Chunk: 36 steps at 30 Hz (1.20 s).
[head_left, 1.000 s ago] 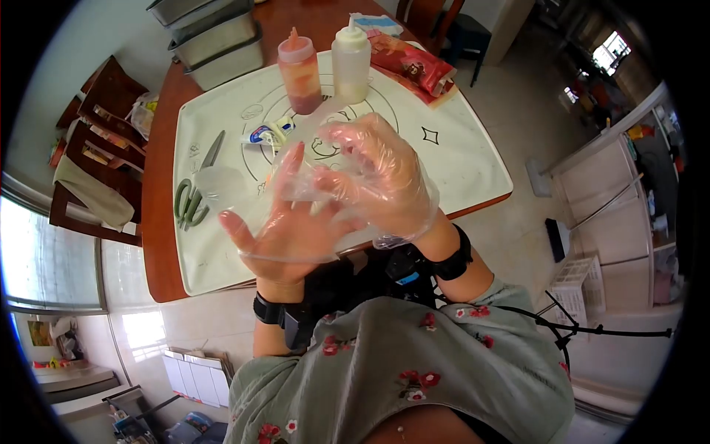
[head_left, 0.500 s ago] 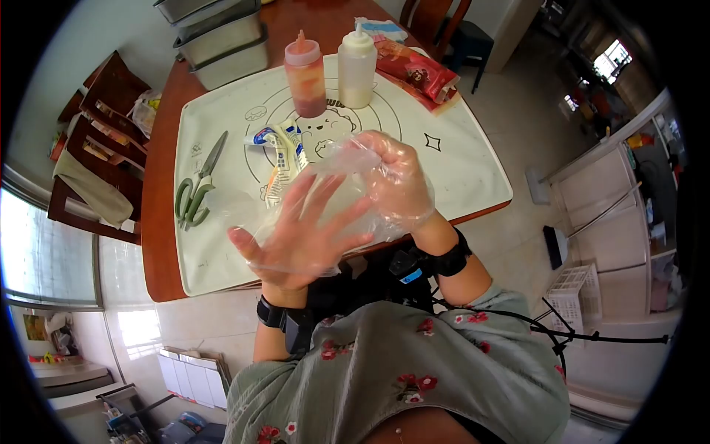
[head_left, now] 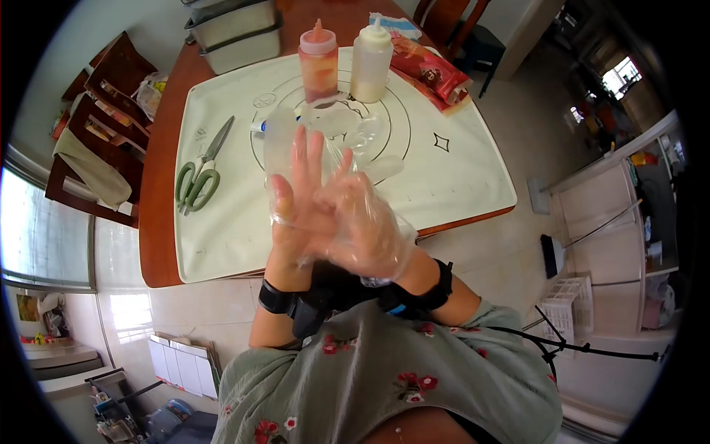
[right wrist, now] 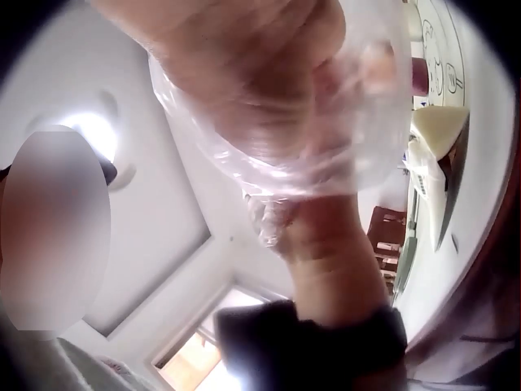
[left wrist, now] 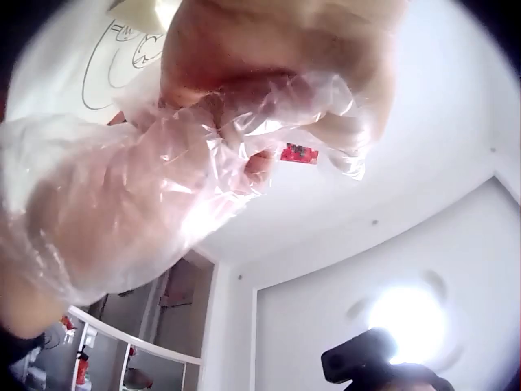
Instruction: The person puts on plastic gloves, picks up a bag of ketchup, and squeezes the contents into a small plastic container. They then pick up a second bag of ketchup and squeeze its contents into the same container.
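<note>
My left hand (head_left: 299,211) is held up over the near side of the mat with its fingers mostly straight, partly inside a clear plastic glove (head_left: 279,140). Loose film stands out beyond those fingertips. My right hand (head_left: 362,233) wears a similar clear glove and crosses in front of the left palm. Its curled fingers pinch the left glove's film near the base of the left hand's fingers. From the left wrist view, the gloved right hand (left wrist: 122,195) lies against the left hand (left wrist: 285,49), with crumpled film between them. Behind the hands, a blue-and-white packet (head_left: 259,126) is mostly hidden.
Green-handled scissors (head_left: 198,185) lie left on the white mat (head_left: 237,244). A red sauce bottle (head_left: 319,70) and a white one (head_left: 371,66) stand at the back, beside a red packet (head_left: 433,74). Metal containers (head_left: 240,52) are stacked back left.
My right hand has moved left and down, now overlapping the left palm. My left fingers have turned more upright and drawn closer together. Both hands now cover most of the blue-and-white packet.
</note>
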Tool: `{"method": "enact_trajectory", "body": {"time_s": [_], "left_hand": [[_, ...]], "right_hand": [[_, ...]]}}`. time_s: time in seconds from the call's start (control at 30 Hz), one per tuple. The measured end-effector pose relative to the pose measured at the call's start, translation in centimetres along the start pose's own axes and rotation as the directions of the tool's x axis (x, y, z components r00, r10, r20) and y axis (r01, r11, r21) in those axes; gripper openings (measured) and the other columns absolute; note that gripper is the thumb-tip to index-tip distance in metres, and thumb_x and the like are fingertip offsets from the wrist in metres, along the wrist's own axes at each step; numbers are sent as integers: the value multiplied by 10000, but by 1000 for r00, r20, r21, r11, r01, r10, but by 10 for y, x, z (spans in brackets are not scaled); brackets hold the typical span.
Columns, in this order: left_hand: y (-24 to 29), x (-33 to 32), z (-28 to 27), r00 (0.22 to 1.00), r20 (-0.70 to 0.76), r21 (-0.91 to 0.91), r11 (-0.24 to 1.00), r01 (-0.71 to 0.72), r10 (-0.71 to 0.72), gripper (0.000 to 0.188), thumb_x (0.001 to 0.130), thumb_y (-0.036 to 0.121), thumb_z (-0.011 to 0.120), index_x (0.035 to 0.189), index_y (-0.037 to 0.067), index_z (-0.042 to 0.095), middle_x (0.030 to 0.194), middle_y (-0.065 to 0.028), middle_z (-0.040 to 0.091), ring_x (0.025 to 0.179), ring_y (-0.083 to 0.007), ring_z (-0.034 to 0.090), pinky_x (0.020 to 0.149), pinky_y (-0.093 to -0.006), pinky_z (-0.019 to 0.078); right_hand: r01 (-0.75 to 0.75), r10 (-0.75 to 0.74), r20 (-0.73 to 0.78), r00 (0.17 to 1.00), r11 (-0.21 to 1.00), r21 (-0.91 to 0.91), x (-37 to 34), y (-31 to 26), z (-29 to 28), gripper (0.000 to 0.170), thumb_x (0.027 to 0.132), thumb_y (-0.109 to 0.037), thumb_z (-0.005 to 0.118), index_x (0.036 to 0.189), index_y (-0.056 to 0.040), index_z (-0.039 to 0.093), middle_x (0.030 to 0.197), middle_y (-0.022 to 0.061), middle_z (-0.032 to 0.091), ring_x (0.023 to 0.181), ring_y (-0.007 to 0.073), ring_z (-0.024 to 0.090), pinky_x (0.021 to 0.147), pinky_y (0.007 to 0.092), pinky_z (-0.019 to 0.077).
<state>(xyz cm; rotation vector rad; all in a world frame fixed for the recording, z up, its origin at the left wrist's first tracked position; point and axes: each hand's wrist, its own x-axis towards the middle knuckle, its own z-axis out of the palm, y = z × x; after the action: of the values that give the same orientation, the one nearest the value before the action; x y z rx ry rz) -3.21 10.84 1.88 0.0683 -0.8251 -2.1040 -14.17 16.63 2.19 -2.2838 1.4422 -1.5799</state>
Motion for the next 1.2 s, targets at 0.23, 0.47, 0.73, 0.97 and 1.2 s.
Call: {"method": "enact_trajectory", "body": {"time_s": [0.23, 0.47, 0.73, 0.97, 1.2], "left_hand": [[-19, -6, -2, 988, -134, 261, 965, -36, 73, 882, 879, 509, 560, 1497, 214, 4, 1501, -51, 172, 1339, -260, 271, 1095, -444, 253], [-27, 4, -30, 942, -278, 530, 848, -12, 188, 611, 979, 300, 472, 1468, 92, 169, 1323, -79, 431, 1224, -204, 429, 1004, -352, 382], [-14, 23, 4, 865, -464, 272, 960, -68, 192, 688, 947, 585, 333, 1279, -5, 455, 1164, -112, 545, 1081, -171, 483, 957, -315, 384], [-7, 16, -1, 974, -183, 216, 962, 168, -129, 991, 768, 835, 261, 1468, 135, 216, 1524, -105, 164, 1326, -373, 296, 1072, -498, 258], [-7, 27, 7, 980, -95, 29, 985, -172, 175, 886, 780, 747, 461, 1475, 302, 139, 1515, -81, 160, 1366, -404, 205, 1081, -552, 214]], "right_hand": [[46, -92, -119, 989, 938, -345, 5, 28, 13, 316, 718, -88, 661, 1009, -35, 551, 867, 112, 568, 736, 278, 586, 553, 347, 467], [90, -140, -144, 980, 947, -309, 3, 18, 13, 351, 700, -29, 634, 1042, 22, 574, 633, 63, 535, 505, 237, 538, 447, 339, 426], [216, -226, 2, 974, 926, -309, -2, 2, 9, 491, 664, -10, 658, 1129, 101, 547, 632, 86, 534, 481, 216, 512, 437, 322, 401], [219, -238, 4, 971, 890, -400, -2, 6, 3, 533, 674, -21, 661, 1182, 84, 542, 624, 77, 520, 482, 216, 507, 437, 317, 393], [-121, -10, -251, 968, 857, -500, 11, 25, 16, 443, 776, -74, 620, 1193, 48, 535, 687, 114, 590, 543, 250, 569, 495, 367, 444]]}}
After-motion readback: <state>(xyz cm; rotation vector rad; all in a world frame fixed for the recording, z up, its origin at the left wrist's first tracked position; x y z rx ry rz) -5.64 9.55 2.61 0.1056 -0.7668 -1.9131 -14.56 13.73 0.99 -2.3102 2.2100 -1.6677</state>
